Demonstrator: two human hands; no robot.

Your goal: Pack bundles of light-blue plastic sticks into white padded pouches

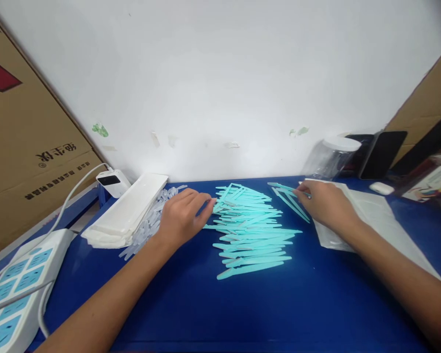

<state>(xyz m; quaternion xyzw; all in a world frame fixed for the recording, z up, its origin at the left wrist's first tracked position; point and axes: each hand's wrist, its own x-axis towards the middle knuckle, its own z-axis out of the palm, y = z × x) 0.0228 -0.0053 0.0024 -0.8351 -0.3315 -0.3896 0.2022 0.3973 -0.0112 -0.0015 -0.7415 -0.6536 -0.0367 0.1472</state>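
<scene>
The left hand, thumb and finger curled, is at the left edge of the big razor pile; its grip is unclear. Most lie here, suggesting early progress. Rightward, the right hand pinches a razor among few lying apart.

Before me, the blue table carried a spread of turquoise sticks; to their left lay clear pieces beside white packets, to their right a pale bag, a lidded jar and a small white case.
</scene>
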